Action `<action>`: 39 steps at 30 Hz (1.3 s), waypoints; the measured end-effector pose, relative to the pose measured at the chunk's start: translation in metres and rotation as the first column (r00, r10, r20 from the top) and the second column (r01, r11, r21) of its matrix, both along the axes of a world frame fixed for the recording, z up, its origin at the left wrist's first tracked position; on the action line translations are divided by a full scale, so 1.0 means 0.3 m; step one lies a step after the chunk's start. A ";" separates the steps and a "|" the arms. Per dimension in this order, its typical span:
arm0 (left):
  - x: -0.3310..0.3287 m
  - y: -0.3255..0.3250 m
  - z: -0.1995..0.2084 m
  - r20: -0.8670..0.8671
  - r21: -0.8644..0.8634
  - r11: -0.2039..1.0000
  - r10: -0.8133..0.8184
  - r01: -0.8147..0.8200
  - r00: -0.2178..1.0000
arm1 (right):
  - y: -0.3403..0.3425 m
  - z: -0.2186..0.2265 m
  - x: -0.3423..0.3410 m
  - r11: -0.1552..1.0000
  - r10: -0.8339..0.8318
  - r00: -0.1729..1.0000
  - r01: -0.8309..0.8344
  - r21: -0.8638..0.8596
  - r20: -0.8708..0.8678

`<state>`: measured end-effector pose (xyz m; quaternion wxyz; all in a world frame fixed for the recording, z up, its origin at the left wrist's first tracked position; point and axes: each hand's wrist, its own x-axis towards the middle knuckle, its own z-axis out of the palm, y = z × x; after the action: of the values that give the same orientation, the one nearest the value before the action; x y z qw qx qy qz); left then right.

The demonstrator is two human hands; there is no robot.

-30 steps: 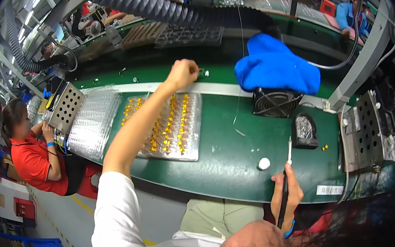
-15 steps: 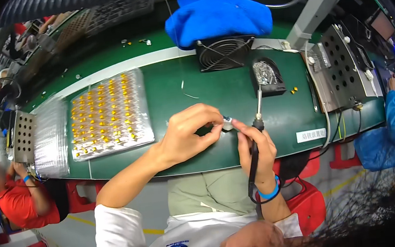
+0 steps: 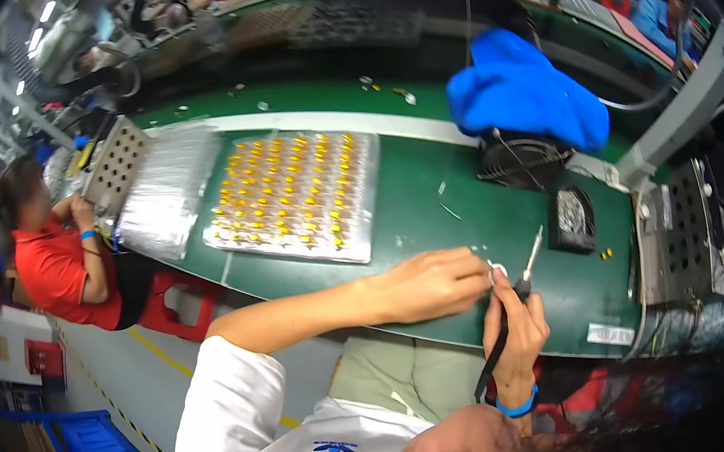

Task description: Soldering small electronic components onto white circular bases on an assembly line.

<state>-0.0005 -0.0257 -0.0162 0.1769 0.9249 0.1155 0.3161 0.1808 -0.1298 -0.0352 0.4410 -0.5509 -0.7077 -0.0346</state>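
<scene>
Head view, looking down at a green worktable point(image 3: 420, 219): the left hand point(image 3: 442, 285) and right hand point(image 3: 517, 324) meet near the table's front edge. A small white round piece point(image 3: 498, 274) sits right at the fingertips of both, above the tabletop. The right hand is closed around the black handle of a soldering iron point(image 3: 534, 252), whose metal tip points up and away, just right of the white piece. The left fingers are bunched beside that piece; they are blurred, so I cannot tell whether they pinch it.

Left of the hands, a clear tray point(image 3: 371, 225) carries rows of small yellow pieces point(image 3: 339, 243). Beyond it, farther left, is a stack of clear plastic sheets or trays point(image 3: 164, 196). To the right, a black holder point(image 3: 574, 242) contains what appear to be silvery shavings point(image 3: 569, 208), with small yellow bits point(image 3: 607, 255) just beside it.

The left forearm crosses the front edge. Green tabletop stretches between tray and holder, with a thin pale strip point(image 3: 450, 212) lying on it. A fan point(image 3: 521, 161) under blue cloth point(image 3: 526, 88) bounds the far side; a metal box with holes point(image 3: 691, 222) bounds the right.
</scene>
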 end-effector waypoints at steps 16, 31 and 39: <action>-0.513 0.450 0.184 -0.181 0.137 0.840 0.542 -0.525 0.820 | 0.022 -0.030 -0.006 0.995 0.074 0.973 -0.056 0.085 -0.217; -0.151 0.170 0.216 0.133 -0.586 0.799 0.259 -0.135 0.957 | -0.011 -0.026 0.042 0.975 0.147 0.963 -0.103 0.197 -0.227; -0.006 0.107 0.050 0.180 -0.817 0.571 0.119 0.081 0.976 | -0.104 -0.073 0.127 0.986 0.119 0.950 -0.078 0.148 -0.289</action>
<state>-0.0023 0.0065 -0.0013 0.5931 0.6961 0.2390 0.3265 0.2188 -0.1609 -0.0570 0.5796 -0.4829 -0.6561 0.0229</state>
